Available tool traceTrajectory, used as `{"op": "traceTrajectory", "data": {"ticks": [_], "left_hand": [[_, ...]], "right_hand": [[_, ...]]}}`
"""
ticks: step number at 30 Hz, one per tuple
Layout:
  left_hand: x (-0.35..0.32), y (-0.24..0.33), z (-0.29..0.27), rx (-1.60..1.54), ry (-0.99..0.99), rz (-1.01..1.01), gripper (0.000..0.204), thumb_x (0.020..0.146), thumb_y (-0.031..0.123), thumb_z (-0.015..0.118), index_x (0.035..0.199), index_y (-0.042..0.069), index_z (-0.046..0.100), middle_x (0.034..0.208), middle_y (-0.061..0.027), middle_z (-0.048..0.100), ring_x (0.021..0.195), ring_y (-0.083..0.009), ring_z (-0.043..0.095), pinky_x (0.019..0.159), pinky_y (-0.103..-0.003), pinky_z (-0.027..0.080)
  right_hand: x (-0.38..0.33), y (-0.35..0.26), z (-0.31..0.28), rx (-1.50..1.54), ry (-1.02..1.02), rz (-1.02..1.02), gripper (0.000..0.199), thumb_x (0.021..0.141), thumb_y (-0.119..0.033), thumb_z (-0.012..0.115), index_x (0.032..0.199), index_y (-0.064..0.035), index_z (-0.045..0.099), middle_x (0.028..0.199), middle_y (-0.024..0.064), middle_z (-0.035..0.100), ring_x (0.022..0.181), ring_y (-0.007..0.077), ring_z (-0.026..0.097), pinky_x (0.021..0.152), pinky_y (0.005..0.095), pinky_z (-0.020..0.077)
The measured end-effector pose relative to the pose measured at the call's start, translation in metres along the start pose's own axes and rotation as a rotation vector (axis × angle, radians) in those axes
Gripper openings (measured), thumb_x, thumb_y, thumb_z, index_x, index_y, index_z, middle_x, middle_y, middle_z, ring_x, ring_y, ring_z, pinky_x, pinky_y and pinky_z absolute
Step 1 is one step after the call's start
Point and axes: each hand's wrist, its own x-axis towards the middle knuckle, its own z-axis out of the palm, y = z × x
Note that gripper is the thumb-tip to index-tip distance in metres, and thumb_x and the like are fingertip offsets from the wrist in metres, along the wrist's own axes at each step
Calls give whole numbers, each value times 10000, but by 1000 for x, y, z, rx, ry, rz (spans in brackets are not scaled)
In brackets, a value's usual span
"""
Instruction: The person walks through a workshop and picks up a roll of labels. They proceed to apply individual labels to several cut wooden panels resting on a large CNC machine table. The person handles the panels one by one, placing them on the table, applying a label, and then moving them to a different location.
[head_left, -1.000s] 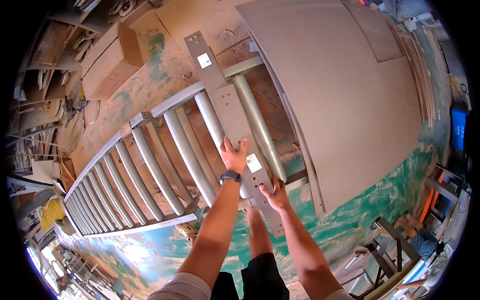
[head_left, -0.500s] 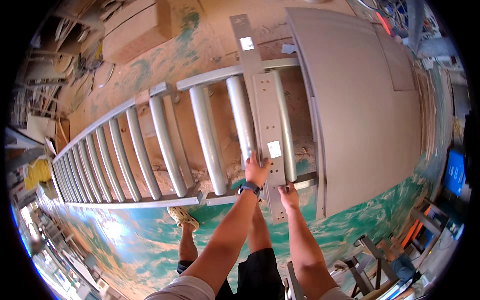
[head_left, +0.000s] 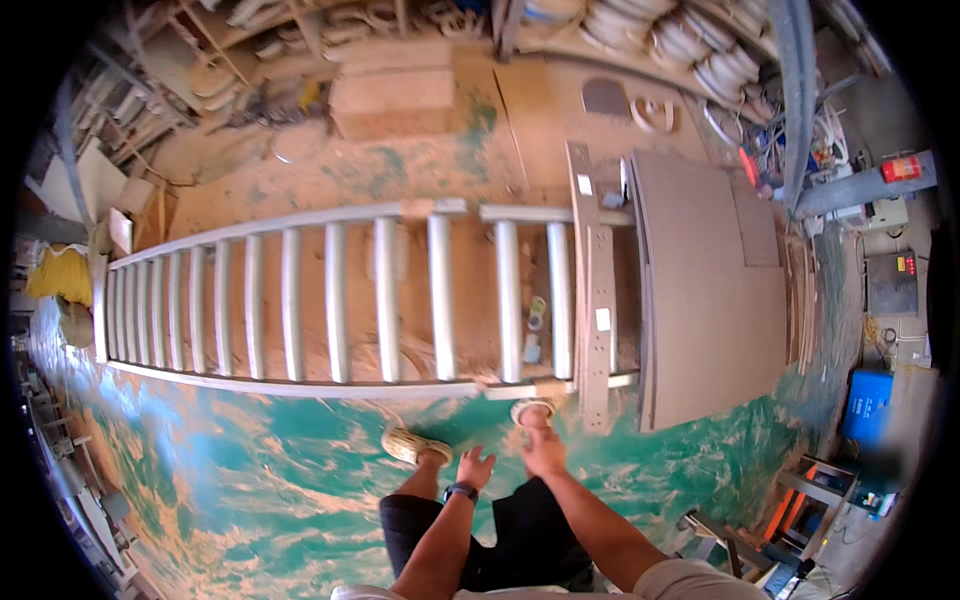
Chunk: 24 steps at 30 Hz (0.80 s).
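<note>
My left hand, with a dark watch on its wrist, is in front of my body with its fingers apart and nothing in it. My right hand is in front of my right leg near the shoe, holding nothing I can see; its fingers are stretched out and slightly blurred. Beyond them lies a roller conveyor with metal rollers between two rails. Across its right part rest two long narrow grey-brown boards, a nearer one with small holes and a white label, and a farther one. Neither hand touches them.
A stack of large grey-brown panels lies on the conveyor's right end. Cardboard boxes stand behind it. At right are a blue box and a metal frame stand. The green floor is dusty.
Both hands have let go of the nearer narrow board and drawn back toward my body. The view has shifted, showing more of the conveyor and the shelves behind. The boards still lie across the rollers.
</note>
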Motion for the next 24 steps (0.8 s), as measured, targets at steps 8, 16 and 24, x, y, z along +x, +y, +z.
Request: {"op": "traceTrajectory", "data": {"ticks": [8,16,24], "left_hand": [[-142,-94,-307,-1230,444,-153,519,935,396,557,1344,78,524,1322,-161,575,1224,-321,530,1003,-446,426],[-351,-212,-595,-2017,1079,463,570,992,455,467,1424,86,417,1348,-128,562,1211,-293,552,999,-427,426],[-454,-533,-536,-1075,1230,-732,668,853,535,602,1340,81,553,1317,-166,590,1215,-299,563,1010,-393,442]], "right_hand": [[-151,-525,-54,429,-497,-1022,434,824,-245,657,1239,-127,606,1236,141,612,1178,342,543,1005,451,432],[-122,-625,15,-425,-542,-1434,516,851,-353,639,1316,-141,564,1358,180,519,1254,396,485,1021,510,413],[-57,-736,44,-664,-844,-834,486,836,-342,630,1257,-101,601,1246,193,583,1168,387,547,982,472,449]]}}
